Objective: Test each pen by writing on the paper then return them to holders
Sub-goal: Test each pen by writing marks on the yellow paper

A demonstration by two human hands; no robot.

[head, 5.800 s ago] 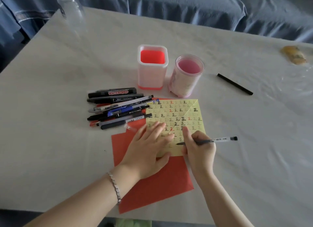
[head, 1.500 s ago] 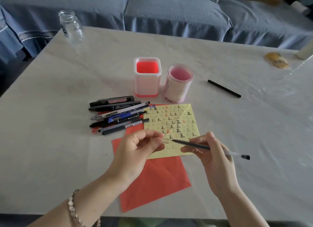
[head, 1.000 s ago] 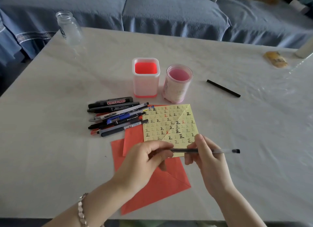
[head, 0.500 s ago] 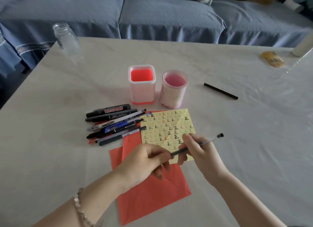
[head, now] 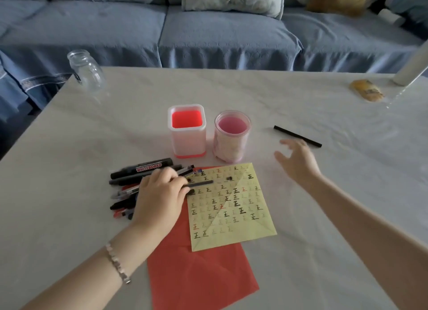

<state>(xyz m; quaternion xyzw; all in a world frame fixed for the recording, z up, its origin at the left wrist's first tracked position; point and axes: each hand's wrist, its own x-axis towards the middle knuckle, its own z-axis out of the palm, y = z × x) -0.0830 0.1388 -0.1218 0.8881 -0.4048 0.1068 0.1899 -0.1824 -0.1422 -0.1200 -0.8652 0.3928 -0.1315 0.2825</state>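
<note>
A yellow paper (head: 231,207) covered in written marks lies on a red sheet (head: 199,275). To its left is a pile of pens (head: 129,184) with a whiteboard marker (head: 148,168) on top. My left hand (head: 159,198) rests over the pile, fingers closed on a dark-grip pen (head: 201,183) that points right across the paper's top edge. My right hand (head: 298,163) hovers open, fingers spread, just short of a lone black pen (head: 297,136). Behind the paper stand a square red-bottomed holder (head: 188,143) and a round pink holder (head: 231,145), with no pens showing in either.
A glass jar (head: 85,71) stands at the table's far left corner. A yellow wrapped item (head: 367,93) and a white cylinder (head: 410,64) sit at the far right. A blue sofa (head: 220,31) runs behind the table.
The pen went from my right hand to my left, which carried it left over the pile. My right hand let go and moved right toward the lone black pen.
</note>
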